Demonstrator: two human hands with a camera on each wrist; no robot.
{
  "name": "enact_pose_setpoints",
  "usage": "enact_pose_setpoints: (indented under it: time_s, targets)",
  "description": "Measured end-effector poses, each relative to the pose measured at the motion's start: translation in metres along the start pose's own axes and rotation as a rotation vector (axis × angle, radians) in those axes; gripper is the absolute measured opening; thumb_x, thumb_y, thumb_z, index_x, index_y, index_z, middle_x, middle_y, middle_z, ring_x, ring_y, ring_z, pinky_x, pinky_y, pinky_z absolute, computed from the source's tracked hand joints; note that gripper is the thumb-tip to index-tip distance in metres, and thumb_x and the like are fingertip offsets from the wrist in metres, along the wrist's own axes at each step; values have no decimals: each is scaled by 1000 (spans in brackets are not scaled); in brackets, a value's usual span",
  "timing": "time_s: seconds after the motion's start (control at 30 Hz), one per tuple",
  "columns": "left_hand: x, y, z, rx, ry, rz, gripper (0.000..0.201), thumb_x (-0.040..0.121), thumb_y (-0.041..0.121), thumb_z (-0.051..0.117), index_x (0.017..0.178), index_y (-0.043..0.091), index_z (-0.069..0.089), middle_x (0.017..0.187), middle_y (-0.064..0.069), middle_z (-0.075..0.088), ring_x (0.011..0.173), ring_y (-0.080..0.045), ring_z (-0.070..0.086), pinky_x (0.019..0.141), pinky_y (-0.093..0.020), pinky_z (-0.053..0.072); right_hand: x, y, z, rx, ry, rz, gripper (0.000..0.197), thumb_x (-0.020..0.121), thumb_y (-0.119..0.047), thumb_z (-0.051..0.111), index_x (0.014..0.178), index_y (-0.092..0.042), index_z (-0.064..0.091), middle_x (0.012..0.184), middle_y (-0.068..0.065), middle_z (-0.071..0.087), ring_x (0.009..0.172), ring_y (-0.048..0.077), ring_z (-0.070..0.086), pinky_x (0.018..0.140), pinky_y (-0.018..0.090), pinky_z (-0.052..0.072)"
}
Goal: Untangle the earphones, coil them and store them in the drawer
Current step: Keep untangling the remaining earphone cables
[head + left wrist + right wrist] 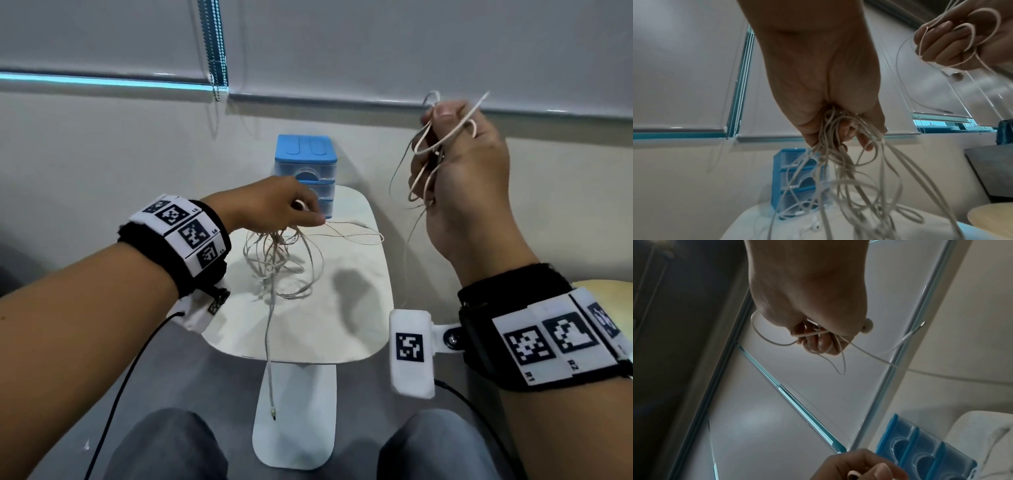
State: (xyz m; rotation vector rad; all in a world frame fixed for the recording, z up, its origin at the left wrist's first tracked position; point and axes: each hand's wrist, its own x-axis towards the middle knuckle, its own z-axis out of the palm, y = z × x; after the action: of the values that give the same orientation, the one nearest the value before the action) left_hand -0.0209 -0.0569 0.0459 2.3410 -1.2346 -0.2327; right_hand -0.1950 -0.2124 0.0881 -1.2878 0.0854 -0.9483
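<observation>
The left hand [274, 205] is gripping the tangled earphones [277, 263] before the drawer unit [306, 171]; the right hand [459, 164] is clutching loops beside it; pulling could be tightening knots.

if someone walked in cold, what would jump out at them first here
The tangle of white earphone cable, bunched under the left hand and dangling onto the small white table. Next, the right hand, raised to the right with loops of cable in its grip. Behind the tangle stands the blue drawer unit, drawers shut.
</observation>
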Motion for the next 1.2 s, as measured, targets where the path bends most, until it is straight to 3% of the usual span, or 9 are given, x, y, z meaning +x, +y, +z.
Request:
enact_pose_setpoints:
  time_s: [0.13,0.37,0.47,0.57,0.7,0.83,0.93,1.03,1.2]
  targets:
    - [-1,-7,23,-2,22,61,42,91,42,73,129,33,59,105,16,56,90,1,56,77,-11,45,-10,8,6,-107,-61,44,28,107,-17,48,81,-16,57,63,1,47,47,10,36,40,19,30]
    - [-2,-13,25,138,-57,45,53,95,48,65,143,37,47,104,14,67,100,-11,65,88,-29,47,-17,29,5,-303,-158,168,32,106,-15,47,76,-19,58,56,-1,49,49,13,37,41,18,24]
    - [-10,-14,15,191,-5,41,45,96,27,66,139,35,54,101,12,70,92,-7,63,92,-32,51,-19,36,5,-394,-241,204,25,103,-12,49,81,-13,60,57,1,50,50,15,37,42,20,24]
    - [-23,-9,5,-119,49,45,52,91,0,58,135,27,59,112,1,71,105,-18,67,97,-37,54,-21,37,6,-451,-388,253,22,103,-13,52,82,-12,60,52,-2,49,46,13,36,40,19,25]
    - [-54,18,9,-632,-73,223,62,87,-3,57,146,16,47,133,-13,64,124,-23,61,101,-32,49,-29,37,10,-544,-550,247,27,102,-17,56,76,-11,57,62,8,42,49,17,36,42,23,26]
    - [-71,33,25,-635,-19,198,37,97,4,63,133,14,59,107,-31,60,88,-24,63,82,-29,55,-35,39,10,-690,-572,184,23,98,-22,64,77,-14,67,66,-3,63,59,10,51,60,29,43]
    - [-82,30,34,-628,140,82,18,102,11,60,114,11,73,69,-11,46,60,-15,45,59,-26,48,-37,35,1,-787,-568,166,24,92,-32,72,85,-12,61,66,-3,51,56,11,46,58,29,42]
    - [-91,20,42,-723,226,-8,19,103,15,57,108,11,75,58,9,33,52,-11,28,48,-21,31,-39,26,-11,-865,-603,130,28,88,-38,74,99,-16,59,66,-7,47,50,6,44,50,20,38]
    - [-99,8,44,-835,373,-97,14,98,15,63,103,11,75,59,6,29,52,-12,21,46,-21,21,-37,19,-20,-891,-731,225,18,87,-20,72,102,-22,63,64,-14,45,54,4,39,59,25,31]
